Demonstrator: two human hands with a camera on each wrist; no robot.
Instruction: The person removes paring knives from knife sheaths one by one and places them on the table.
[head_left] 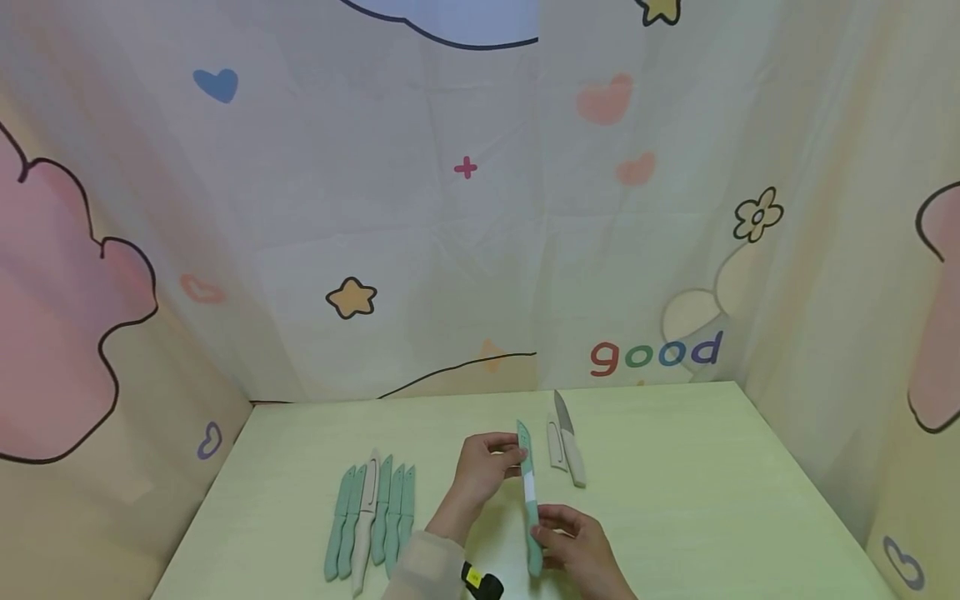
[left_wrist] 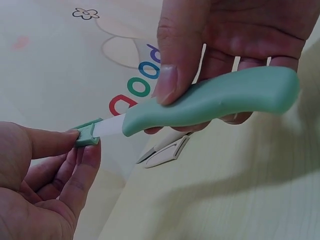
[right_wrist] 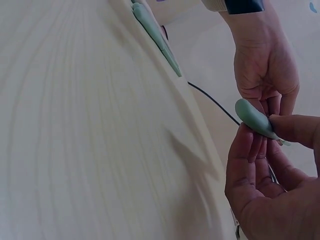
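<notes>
Above the table, a green-handled knife (head_left: 533, 537) is held between both hands, part of its white blade (left_wrist: 109, 126) bare between handle and sheath. My left hand (head_left: 480, 471) pinches the green sheath (head_left: 523, 436) at the far end between thumb and fingers. The handle is gripped by my right hand (head_left: 576, 546), its thumb on one side and fingers on the other. In the left wrist view, the handle (left_wrist: 215, 100) points toward the camera's right. The blade tip is hidden inside the sheath.
Left on the table lies a row of several green sheathed knives (head_left: 348, 525) with a white sheathed knife (head_left: 363, 533) among them. Behind my right hand lie an unsheathed white-handled knife (head_left: 573, 458) and a white sheath (head_left: 556, 446). A patterned curtain (head_left: 420, 233) stands behind the table.
</notes>
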